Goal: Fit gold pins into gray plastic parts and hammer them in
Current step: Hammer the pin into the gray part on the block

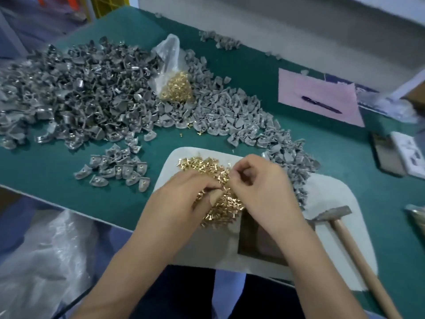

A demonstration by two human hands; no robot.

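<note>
From the head view I am seeing two hands working over one white pad [340, 199] at the near edge of the worktop [57, 166]. The left hand [181, 199] is curling its fingers [207, 185] around one gray plastic part [215, 196], of which only a small piece is showing. The right hand [259, 185] is meeting it with thumb and forefinger pressed together in a pinch; I cannot tell whether a pin is between them, the blur is too heavy. Both hands are hovering right over one loose heap of gold pins [220, 203], too many to count, lying on the pad. One dark square block [257, 245] is sitting on the pad beside the right wrist. One hammer [345, 236] with a wooden handle is lying on the pad's right side.

Farther back I am counting three spreads of gray parts: a big darker pile [76, 88] at the left, a lighter pile [230, 116] running down toward the pad, and a small group [117, 169] of roughly twenty set apart near the pad's left. One clear bag of pins [174, 86] is resting between the two large piles. A few stray pins are lying just in front of them.

The worktop is covered in green matting. One pink sheet [322, 88] with one pen [322, 104] on it is lying at the right. A pale wall is rising behind, and clear plastic sheeting [46, 261] is hanging below the worktop's left edge.
</note>
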